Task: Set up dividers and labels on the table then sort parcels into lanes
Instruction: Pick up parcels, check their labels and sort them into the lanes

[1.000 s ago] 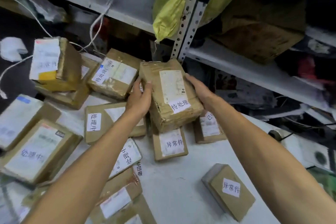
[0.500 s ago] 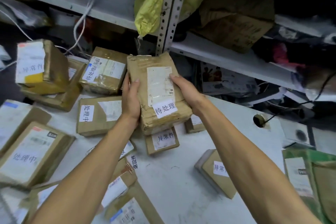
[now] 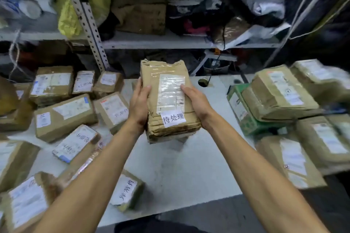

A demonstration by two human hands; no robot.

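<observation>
A white tabletop [image 3: 181, 168] carries brown cardboard parcels with white labels in a scattered group on its left side [image 3: 64, 117]. On its right side sits a stack of brown parcels [image 3: 280, 92] over a green box [image 3: 244, 113]. One small labelled parcel [image 3: 126, 191] lies near the front edge.
</observation>
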